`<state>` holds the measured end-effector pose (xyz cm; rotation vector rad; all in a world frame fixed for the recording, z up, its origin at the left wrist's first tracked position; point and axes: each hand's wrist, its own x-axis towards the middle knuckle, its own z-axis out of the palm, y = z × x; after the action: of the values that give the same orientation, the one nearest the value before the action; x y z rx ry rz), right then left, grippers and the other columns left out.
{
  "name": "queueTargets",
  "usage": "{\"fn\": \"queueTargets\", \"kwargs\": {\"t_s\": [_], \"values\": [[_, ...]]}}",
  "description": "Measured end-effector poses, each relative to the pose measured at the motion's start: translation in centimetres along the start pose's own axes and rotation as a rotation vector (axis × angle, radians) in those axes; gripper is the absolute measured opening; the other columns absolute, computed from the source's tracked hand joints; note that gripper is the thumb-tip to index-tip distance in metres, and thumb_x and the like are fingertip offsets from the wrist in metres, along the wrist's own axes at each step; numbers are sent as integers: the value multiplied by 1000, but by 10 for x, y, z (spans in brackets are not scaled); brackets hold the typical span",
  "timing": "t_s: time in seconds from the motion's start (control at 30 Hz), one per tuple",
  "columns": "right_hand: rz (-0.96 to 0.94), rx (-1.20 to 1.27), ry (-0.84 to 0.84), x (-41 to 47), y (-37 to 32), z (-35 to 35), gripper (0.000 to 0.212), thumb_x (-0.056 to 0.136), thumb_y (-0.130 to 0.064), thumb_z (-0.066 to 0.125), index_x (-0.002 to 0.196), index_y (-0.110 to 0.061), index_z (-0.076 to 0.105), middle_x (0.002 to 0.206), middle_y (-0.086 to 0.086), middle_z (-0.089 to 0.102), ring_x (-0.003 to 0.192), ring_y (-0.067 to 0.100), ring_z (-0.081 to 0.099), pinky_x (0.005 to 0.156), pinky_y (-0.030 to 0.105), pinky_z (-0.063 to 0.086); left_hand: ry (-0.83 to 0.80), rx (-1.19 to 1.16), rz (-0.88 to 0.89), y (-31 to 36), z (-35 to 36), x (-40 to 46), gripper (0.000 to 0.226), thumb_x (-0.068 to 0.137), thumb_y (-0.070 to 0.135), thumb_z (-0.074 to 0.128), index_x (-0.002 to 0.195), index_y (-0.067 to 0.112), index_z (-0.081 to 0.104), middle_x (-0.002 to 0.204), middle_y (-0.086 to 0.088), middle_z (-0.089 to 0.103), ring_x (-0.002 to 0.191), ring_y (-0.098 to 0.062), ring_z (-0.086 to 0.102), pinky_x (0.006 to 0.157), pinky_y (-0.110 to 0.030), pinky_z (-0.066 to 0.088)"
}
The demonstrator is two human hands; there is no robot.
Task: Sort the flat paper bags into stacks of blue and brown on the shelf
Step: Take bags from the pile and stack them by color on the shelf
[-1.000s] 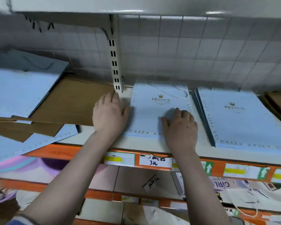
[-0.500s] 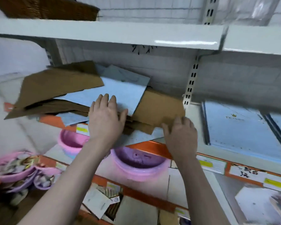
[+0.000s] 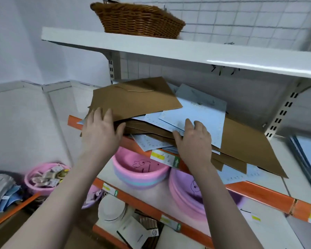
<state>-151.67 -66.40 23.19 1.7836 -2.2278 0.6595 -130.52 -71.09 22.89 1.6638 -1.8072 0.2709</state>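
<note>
A loose heap of flat brown and blue paper bags lies on the middle shelf (image 3: 282, 153). The top brown bag (image 3: 133, 99) lies at the heap's left, and a light blue bag (image 3: 201, 114) overlaps it on the right. My left hand (image 3: 101, 130) rests with straight fingers on the brown bag's near left corner, thumb against the heap's edge. The fingers of my right hand (image 3: 194, 139) lie on the blue bag's near edge. A big brown bag (image 3: 248, 146) sits lower in the heap. At the far right, the edge of a neat blue stack (image 3: 309, 159) shows.
The upper shelf board (image 3: 169, 51) hangs low over the heap and carries a wicker basket (image 3: 138, 20). A slotted upright (image 3: 284, 112) stands right of the heap. Below are a pink basin (image 3: 142, 169), a purple basin (image 3: 187, 191) and a pink bowl of small items (image 3: 43, 177).
My view and both hands have swung left, from the tidy blue stacks to the mixed heap. The hands now rest on a brown bag and a blue bag there.
</note>
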Motion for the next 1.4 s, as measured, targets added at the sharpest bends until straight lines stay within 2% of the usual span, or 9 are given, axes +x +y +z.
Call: {"fn": "queueTargets", "kwargs": {"t_s": [0.17,0.37,0.57,0.67,0.77,0.9,1.1,1.23,1.4], "values": [[-55,-54,-16,46,-16,15,54,98,-42,39,137,-5,39,135,18,42,127,32,37,102,38,30,-27,-3,-27,-22,20,34,55,89,37,59,130,1,50,133,-30,44,125,-44,39,104,-49,30],[-94,-56,-70,102,-25,30,56,97,-50,35,133,-8,44,130,18,46,123,34,40,99,39,33,-166,-34,-154,-35,48,80,66,91,55,44,140,11,38,140,-25,37,131,-40,33,108,-44,25],[-68,-49,-197,135,-29,45,63,95,-57,30,139,-13,35,138,20,40,127,36,37,103,42,32,-325,-78,-346,-46,70,101,75,80,74,35,118,8,41,124,-25,49,117,-41,48,95,-47,37],[-34,-68,-191,142,-31,50,65,94,-59,31,140,-14,33,137,20,41,125,36,39,100,41,33,-254,-157,-383,-48,74,103,75,77,71,48,112,5,44,116,-26,51,111,-42,49,90,-46,39],[0,-56,-169,147,-33,50,67,93,-59,36,142,-13,31,136,19,44,124,35,39,100,40,33,-132,-237,-397,-49,71,107,77,73,62,64,120,3,47,116,-28,49,112,-43,45,95,-46,37],[43,20,-74,151,-34,44,62,91,-55,46,133,-10,43,127,18,51,116,35,42,95,39,34,-5,-381,-413,-53,60,114,77,68,49,76,123,5,46,117,-27,47,114,-40,43,98,-46,39],[95,100,59,144,-31,24,55,88,-53,51,112,-4,56,111,18,59,106,35,48,91,38,33,64,-424,-387,-50,32,107,62,67,45,79,103,3,51,113,-24,47,109,-37,46,94,-41,41],[149,234,71,111,-27,3,57,88,-52,53,121,-6,53,119,18,50,112,35,43,93,37,34,66,-426,-386,-43,10,84,61,67,47,78,102,4,51,114,-23,46,108,-37,47,94,-43,42],[250,324,76,38,-10,-19,55,88,-50,56,124,-9,48,116,14,42,104,38,52,79,36,38,1,-456,-359,-33,-13,39,65,65,51,76,106,8,51,113,-22,47,110,-36,46,96,-46,41]]}}
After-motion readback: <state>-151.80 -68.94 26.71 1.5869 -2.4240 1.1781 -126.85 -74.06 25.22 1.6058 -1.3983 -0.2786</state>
